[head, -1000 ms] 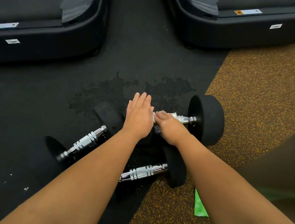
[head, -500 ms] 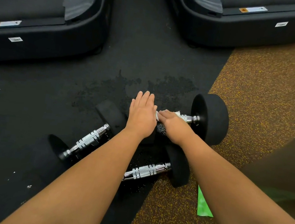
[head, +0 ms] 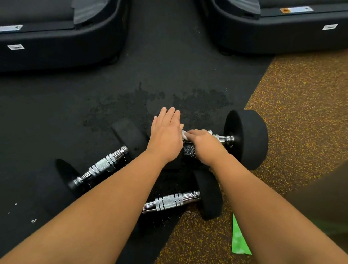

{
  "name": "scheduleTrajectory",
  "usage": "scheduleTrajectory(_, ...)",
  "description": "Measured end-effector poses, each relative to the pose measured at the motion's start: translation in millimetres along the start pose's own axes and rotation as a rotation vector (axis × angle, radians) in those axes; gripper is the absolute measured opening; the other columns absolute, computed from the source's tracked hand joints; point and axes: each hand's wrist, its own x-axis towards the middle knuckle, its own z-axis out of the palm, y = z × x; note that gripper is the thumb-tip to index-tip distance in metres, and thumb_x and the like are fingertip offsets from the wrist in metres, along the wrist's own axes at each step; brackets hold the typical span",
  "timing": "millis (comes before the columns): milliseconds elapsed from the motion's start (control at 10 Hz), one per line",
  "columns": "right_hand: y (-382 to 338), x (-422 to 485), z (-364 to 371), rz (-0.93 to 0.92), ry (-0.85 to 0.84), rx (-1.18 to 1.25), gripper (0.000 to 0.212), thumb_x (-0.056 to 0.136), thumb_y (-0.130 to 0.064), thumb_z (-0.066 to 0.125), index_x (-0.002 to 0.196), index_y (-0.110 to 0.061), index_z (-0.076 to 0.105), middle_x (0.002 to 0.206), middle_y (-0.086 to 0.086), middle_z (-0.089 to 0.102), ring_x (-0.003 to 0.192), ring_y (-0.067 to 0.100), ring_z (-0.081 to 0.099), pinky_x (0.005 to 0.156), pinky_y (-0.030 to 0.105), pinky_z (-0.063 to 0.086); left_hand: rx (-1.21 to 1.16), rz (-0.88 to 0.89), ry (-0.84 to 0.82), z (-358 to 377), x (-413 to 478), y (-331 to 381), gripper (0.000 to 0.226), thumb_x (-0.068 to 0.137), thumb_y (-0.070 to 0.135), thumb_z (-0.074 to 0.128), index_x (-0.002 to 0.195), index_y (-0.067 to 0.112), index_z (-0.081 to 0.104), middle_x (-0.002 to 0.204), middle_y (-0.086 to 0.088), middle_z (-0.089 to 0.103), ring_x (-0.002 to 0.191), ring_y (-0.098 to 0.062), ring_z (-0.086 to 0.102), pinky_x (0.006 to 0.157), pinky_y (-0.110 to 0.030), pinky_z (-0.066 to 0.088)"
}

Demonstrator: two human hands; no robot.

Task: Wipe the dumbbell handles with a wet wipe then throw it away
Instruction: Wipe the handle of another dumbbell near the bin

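while gripped: wipe [head: 184, 135] on handle [head: 222, 138]

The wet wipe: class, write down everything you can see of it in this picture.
The wet wipe is white, crumpled and mostly hidden. Small bits show on either side of the right hand, which presses it around the chrome handle of the far dumbbell. The flat left hand rests beside it, on that dumbbell's near weight. Its wetness cannot be judged.

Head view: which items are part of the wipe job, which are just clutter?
Job:
wet wipe under right hand
far dumbbell, steadied by left hand
left dumbbell
near dumbbell

Clutter:
green packet
treadmill bases
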Motion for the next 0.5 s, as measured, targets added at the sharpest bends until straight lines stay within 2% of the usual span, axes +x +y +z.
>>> scheduleTrajectory(100,9.0,-3.5,-0.6,0.027,-0.008,0.008,0.066,0.082,0.009,0.051,0.143,-0.014,0.037,0.138,0.008,0.048,0.124,0.030,0.044,0.104,0.038,0.039,-0.001,0.002,-0.004,0.6,-0.3,0.2,0.048,0.102,0.024,0.027,0.147,0.009,0.023,0.157,-0.006,0.018,0.147,-0.025,0.005,0.119,-0.044,0.009)
scheduleTrajectory(200,0.7,3.0,-8.2,0.122,-0.036,-0.052,0.057,0.086,0.003,0.051,0.140,-0.014,0.040,0.129,0.011,0.053,0.119,0.029,0.047,0.100,0.038,0.042,-0.003,-0.001,0.001,0.0,0.4,0.1,0.048,0.102,0.024,0.028,0.147,0.009,0.023,0.157,-0.006,0.018,0.147,-0.025,0.005,0.119,-0.044,0.009)
scheduleTrajectory(300,-13.9,9.9,-19.9,0.179,-0.117,-0.132,0.040,0.089,-0.003,0.051,0.128,-0.007,0.049,0.123,0.013,0.056,0.115,0.029,0.052,0.092,0.034,0.043,-0.004,-0.003,0.002,0.3,0.8,0.8,0.047,0.102,0.023,0.028,0.147,0.009,0.023,0.157,-0.006,0.019,0.147,-0.025,0.006,0.119,-0.044,0.010)
scheduleTrajectory(400,-19.5,13.8,-19.4,0.170,-0.137,-0.087,0.038,0.087,-0.003,0.053,0.125,-0.008,0.053,0.121,0.012,0.059,0.112,0.028,0.055,0.090,0.036,0.047,-0.012,-0.009,-0.002,1.2,1.0,1.9,0.047,0.102,0.024,0.028,0.147,0.010,0.023,0.157,-0.005,0.018,0.147,-0.025,0.005,0.119,-0.044,0.009)
scheduleTrajectory(500,-7.9,3.7,-8.6,0.027,-0.065,0.036,0.056,0.081,0.004,0.054,0.134,-0.012,0.048,0.128,0.008,0.055,0.118,0.026,0.050,0.098,0.034,0.042,-0.006,-0.008,-0.003,-0.1,0.3,1.0,0.048,0.103,0.024,0.027,0.148,0.009,0.023,0.157,-0.005,0.017,0.147,-0.025,0.004,0.119,-0.043,0.008)
